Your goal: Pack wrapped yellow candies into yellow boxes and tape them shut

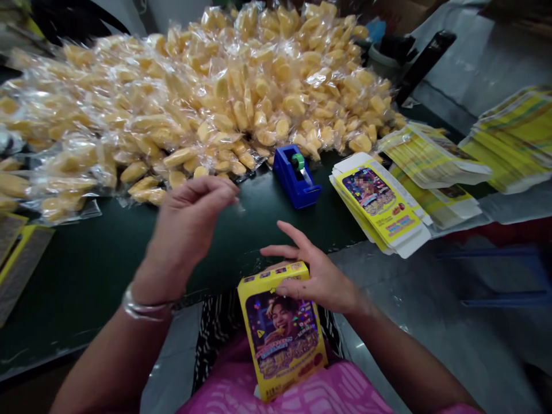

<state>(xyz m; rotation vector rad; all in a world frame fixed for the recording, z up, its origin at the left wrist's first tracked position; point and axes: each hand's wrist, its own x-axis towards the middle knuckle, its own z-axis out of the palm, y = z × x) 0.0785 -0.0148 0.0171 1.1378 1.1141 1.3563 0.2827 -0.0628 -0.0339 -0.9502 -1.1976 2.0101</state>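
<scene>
A yellow printed box [287,339] leans upright against my lap at the table's front edge. My right hand [314,276] grips its top, thumb on the front face and two fingers stretched out past it. Raised over the table to the left, my left hand [190,221] is closed in a pinch, with a small clear piece, seemingly tape, at its fingertips. A silver bangle circles that wrist. Beyond the hands stands a blue tape dispenser [297,178] with a green roll.
Many clear bags of yellow pieces [241,92] are heaped across the back of the dark green table [107,247]. Flat yellow cartons [379,201] lie at the right, with more stacks [513,138] behind. Other yellow boxes [21,259] sit at the left edge.
</scene>
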